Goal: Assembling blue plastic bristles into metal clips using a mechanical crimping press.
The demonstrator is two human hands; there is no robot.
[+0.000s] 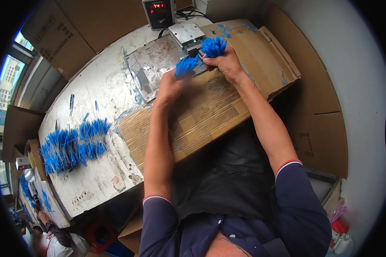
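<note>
A: How far along? Left hand [169, 85] and right hand [227, 64] each grip a bunch of blue ties [213, 46] at the small metal press [188, 36].

B: Looks like a fair bit's done, judging by the blue pile [73, 145] on the table [94, 85]. Boxes? Only flattened cardboard [201, 115], nothing in it.

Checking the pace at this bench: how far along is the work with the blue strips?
Looks done: several blue bundles lie fanned on the table's left. In hand: the left hand and right hand each grip a blue bunch at the small metal device. What remains cannot be told; no unworked stock shows clearly.
</note>
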